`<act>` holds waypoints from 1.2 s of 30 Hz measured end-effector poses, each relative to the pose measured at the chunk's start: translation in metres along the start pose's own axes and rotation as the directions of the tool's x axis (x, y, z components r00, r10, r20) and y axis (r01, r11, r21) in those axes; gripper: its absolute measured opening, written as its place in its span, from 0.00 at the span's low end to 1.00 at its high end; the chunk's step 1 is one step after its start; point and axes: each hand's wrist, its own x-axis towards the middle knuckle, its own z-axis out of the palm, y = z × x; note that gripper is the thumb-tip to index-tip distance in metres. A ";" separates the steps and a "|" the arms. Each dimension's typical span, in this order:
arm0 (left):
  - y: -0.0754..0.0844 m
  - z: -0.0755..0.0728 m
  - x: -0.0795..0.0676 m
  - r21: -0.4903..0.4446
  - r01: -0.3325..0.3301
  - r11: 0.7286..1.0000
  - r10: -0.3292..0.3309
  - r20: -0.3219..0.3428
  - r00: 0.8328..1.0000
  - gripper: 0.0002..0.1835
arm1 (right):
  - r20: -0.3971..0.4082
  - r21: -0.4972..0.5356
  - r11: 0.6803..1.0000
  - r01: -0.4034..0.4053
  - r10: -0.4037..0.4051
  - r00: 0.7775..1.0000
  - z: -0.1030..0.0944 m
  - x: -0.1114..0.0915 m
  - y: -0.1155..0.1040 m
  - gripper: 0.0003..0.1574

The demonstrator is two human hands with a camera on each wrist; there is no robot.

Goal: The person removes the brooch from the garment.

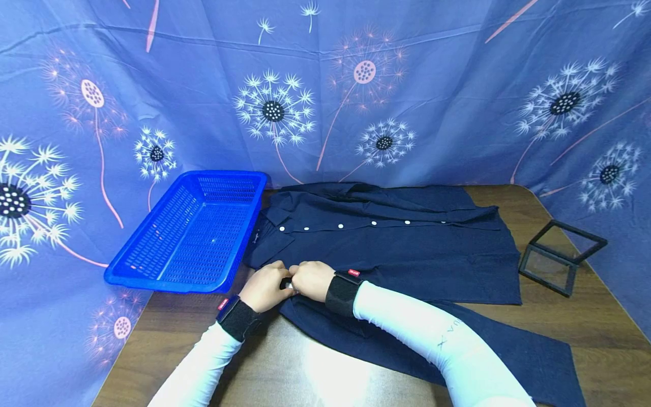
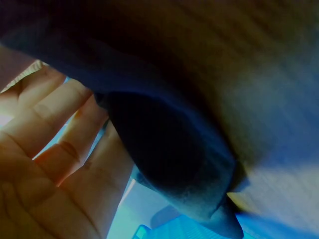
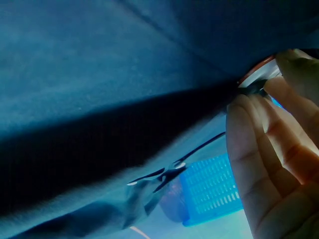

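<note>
A navy button-up shirt (image 1: 386,254) lies spread on the table, its white buttons in a row and its collar toward the left. At its near shoulder edge, my left hand (image 1: 263,287) and right hand (image 1: 311,281) meet at the fingertips. Between them shows a small whitish round disc (image 1: 290,285). Up close in the right wrist view, the disc (image 3: 260,72) has a reddish rim and a pale shiny face, and the right fingertips pinch it against dark cloth. Fingers of my left hand (image 2: 65,149) grip the shirt cloth (image 2: 164,124), which hides their tips.
A blue plastic basket (image 1: 236,249) stands left of the collar. Beyond the shirt hem, at the right, a black hinged frame (image 1: 572,263) with clear panels stands on the wooden table (image 1: 605,322). A blue dandelion-print curtain (image 1: 447,102) hangs behind.
</note>
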 end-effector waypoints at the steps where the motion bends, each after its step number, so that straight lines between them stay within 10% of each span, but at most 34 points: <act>1: 0.000 0.000 0.000 0.003 0.002 1.000 -0.002 0.000 1.000 0.11 | 0.001 -0.008 1.000 0.000 0.000 1.000 0.000 0.000 0.000 0.06; 36: 0.002 -0.001 -0.001 0.004 0.025 1.000 -0.025 0.016 1.000 0.11 | -0.007 0.096 0.995 0.030 -0.029 1.000 0.000 0.000 0.005 0.03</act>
